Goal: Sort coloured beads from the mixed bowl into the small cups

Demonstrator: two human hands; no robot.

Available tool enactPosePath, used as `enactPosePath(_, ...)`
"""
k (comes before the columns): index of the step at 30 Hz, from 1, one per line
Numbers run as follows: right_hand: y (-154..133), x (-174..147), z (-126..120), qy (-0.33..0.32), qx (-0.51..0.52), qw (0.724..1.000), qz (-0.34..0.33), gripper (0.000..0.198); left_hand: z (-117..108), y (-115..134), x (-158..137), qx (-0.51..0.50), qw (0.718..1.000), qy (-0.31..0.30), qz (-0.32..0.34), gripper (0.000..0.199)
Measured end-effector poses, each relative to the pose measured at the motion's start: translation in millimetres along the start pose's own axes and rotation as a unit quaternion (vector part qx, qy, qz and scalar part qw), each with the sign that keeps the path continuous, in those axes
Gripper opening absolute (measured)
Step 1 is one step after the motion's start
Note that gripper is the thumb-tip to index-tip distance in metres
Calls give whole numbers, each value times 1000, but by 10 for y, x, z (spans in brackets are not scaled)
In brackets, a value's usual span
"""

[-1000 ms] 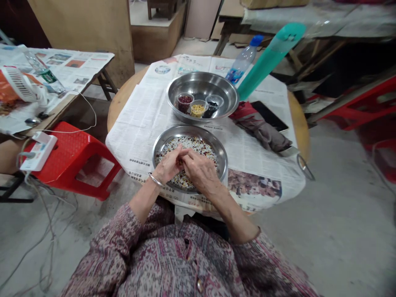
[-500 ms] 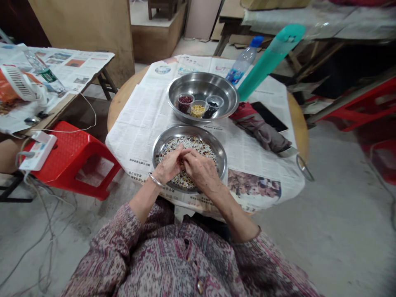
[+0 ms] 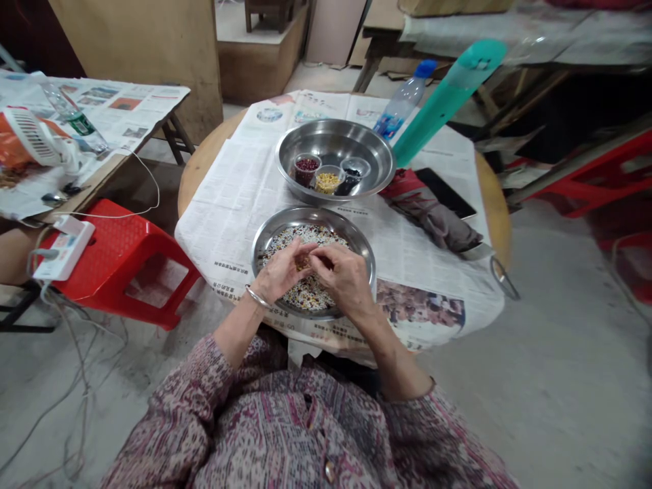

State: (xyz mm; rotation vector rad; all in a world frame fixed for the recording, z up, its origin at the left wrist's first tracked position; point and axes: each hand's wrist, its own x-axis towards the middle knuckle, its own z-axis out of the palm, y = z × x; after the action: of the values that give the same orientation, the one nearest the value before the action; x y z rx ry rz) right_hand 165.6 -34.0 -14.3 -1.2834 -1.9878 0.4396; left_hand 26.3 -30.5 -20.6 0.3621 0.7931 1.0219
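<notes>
Left hand (image 3: 280, 273) cups above mixed grains (image 3: 306, 296), likely for catching, beside curled right hand (image 3: 347, 277), grip unclear; 3 cups (image 3: 327, 180) stand beyond.

Can't read anything tbh: white printed newspaper sheets (image 3: 224, 210) mid-frame, green label (image 3: 80, 124) on the clear plastic bottle (image 3: 62, 102) upper left, all too blurry.

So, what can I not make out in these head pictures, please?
All in the head view:
Left hand: what lies in its cupped palm; too small to tell.
Right hand: whether its grip holds anything; too small.
Mixed grains: those beneath both hands, hidden by them.
Dark contents of the rightmost cup: too small to identify.
Bare limb: the rest is cut off by the left picture edge.
</notes>
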Motion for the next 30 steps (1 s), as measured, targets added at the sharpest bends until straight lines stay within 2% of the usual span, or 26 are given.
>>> enactPosePath(4,57,3,-90,31,84,993,80,19,14,23,-21,-20,1000,-4,-10,42)
enactPosePath(9,84,-35,-104,39,153,973,167,22,43,51,-45,-23,1000,12,-12,36)
enactPosePath(18,78,51,-94,49,241,944,221,28,31,95,-23,-68,996,65,-12,35)
enactPosePath(21,89,94,-97,52,242,943,223,29,1,99,-14,-95,994,48,-28,31)
enactPosePath(24,97,224,-122,64,220,953,199,29,-23,114,-15,-100,993,35,-51,33)
enactPosePath(27,99,512,-172,93,170,969,152,26,-32,131,-23,-90,993,28,-66,37)
enactPosePath(30,133,938,-200,124,87,984,96,22,-33,133,-36,-89,993,25,-69,35)
